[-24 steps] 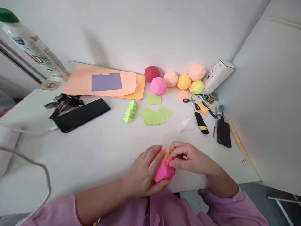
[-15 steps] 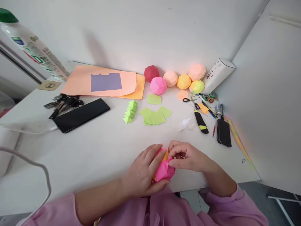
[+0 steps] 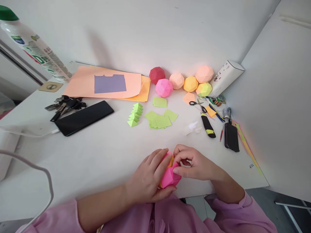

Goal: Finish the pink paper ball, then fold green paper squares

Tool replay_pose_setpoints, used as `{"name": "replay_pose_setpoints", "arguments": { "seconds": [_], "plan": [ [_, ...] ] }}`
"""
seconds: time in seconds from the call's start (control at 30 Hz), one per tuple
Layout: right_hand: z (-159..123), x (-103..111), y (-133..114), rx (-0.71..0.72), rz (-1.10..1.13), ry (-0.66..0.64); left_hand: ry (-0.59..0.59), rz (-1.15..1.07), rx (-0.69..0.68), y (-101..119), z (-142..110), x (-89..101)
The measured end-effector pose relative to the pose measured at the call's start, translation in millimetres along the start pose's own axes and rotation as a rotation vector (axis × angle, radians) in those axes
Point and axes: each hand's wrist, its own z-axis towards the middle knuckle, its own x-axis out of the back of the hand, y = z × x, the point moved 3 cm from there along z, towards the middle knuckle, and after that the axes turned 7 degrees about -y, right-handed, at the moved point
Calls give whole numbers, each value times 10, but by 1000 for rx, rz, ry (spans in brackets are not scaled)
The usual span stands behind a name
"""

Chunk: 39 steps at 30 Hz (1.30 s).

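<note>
Left hand (image 3: 148,176) curved round a pink-and-orange ball (image 3: 170,178), fingers over the top, thumb along the near side. Right hand (image 3: 194,163) at the ball's right, fingers bent, thumb against the pink paper; cannot tell whether it pinches. Ball close to the front edge of the worktop (image 3: 85,161). Farther back, green squares (image 3: 161,121), folded pieces (image 3: 135,115) just left of them. Six finished balls (image 3: 164,88) grouped along the back edge. Cutter (image 3: 207,126) toward the right edge.
</note>
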Motion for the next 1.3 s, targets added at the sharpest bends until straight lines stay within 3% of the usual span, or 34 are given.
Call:
{"name": "replay_pose_setpoints", "arguments": {
  "seconds": [0.37, 0.6, 0.73, 0.87, 1.03, 1.3],
  "plan": [
    [7, -62, 30, 39, -62, 60, 20, 9, -6, -13, 0, -14],
    [-57, -36, -91, 374, -315, 149, 18, -134, 12, -17, 25, 70],
    [-124, -2, -170, 566, -534, 147, 101, -106, -13, -28, 52, 152],
    [-187, 2, -200, 670, -641, 150, 202, -20, -60, -43, 46, 196],
    [-237, 0, -240, 719, -658, 179, 307, 102, -107, -34, 18, 246],
    [-266, 22, -208, 733, -652, 171, 337, 143, -88, -10, 49, 274]
  ]
}}
